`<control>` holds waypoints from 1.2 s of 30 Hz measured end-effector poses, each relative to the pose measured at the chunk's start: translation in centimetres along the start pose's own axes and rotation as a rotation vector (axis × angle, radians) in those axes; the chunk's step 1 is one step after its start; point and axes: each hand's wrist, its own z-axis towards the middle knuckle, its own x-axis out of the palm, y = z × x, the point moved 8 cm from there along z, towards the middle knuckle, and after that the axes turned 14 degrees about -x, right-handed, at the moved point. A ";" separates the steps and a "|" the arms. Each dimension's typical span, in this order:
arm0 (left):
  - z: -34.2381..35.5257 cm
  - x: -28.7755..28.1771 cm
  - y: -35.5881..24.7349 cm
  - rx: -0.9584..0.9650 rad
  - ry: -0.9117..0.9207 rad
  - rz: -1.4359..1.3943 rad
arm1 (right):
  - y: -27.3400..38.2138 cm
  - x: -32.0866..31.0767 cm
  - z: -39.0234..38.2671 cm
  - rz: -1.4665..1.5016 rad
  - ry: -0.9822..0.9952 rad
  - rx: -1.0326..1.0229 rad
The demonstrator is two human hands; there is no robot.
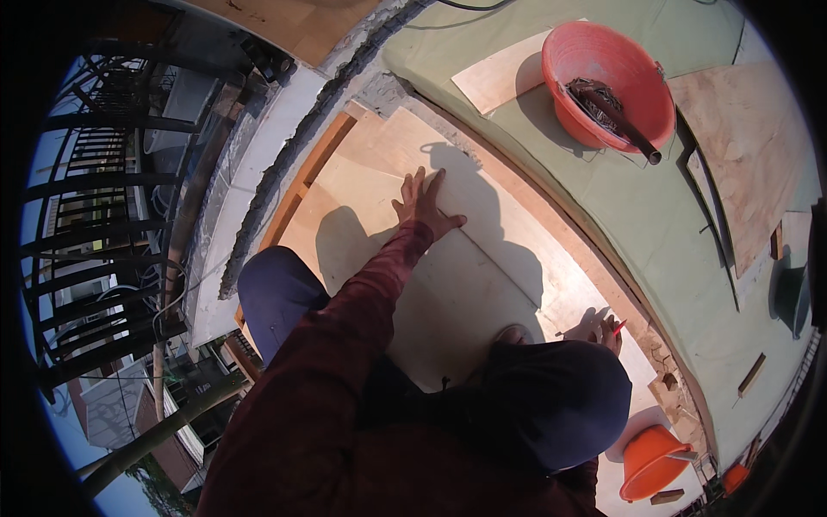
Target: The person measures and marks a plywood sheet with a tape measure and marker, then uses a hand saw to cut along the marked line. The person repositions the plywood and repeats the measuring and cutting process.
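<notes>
Fingers spread wide apart, the grip of your left hand [420, 205] closes on nothing: it lies palm down on the pale plywood board [452, 297], right at a thin seam where another sheet meets it. Your left arm reaches forward in its dark red sleeve [345, 314], running up from the lower edge, with the wrist low, the thumb out to the right and the other fingers fanned toward the far end. The grip of your right hand [610, 338] is closed around a small red stick [619, 327], probably a pen or pencil, near the right edge of the boards. Your right knee [551, 401], in dark trousers, covers most of that hand's wrist and forearm, so you see little beyond the fingers, and the stick's tip is too small to make out. Your left knee [277, 289] is bent beside the other sleeve and hides part of the board's left side. Between your legs, something rounded, perhaps the front of a foot, shows only in part and lies in shade. Your shadow darkens much of the plywood. Off to the upper right sits a red bucket [562, 65] with a pipe [622, 121] leaning over its rim; the small pieces inside are hard to tell. A green bucket [788, 297] is lost partly in the dark right rim.
</notes>
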 end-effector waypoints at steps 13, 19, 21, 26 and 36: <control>1.3 -3.4 1.2 0.297 -0.208 -0.469 | 18.1 13.2 12.9 0.195 0.352 -0.489; -4.8 -6.9 -7.6 0.703 0.481 -0.950 | 20.9 15.9 16.0 0.245 0.850 -0.307; -6.8 -8.6 -9.5 0.767 0.655 -1.028 | 21.6 16.2 15.3 0.316 1.110 -0.121; -8.1 -9.0 -10.3 0.816 0.839 -0.986 | 24.3 16.4 13.6 0.484 1.290 -0.076; -3.1 -11.4 -7.2 0.403 0.717 -1.675 | 25.9 15.6 10.7 0.251 1.135 -0.266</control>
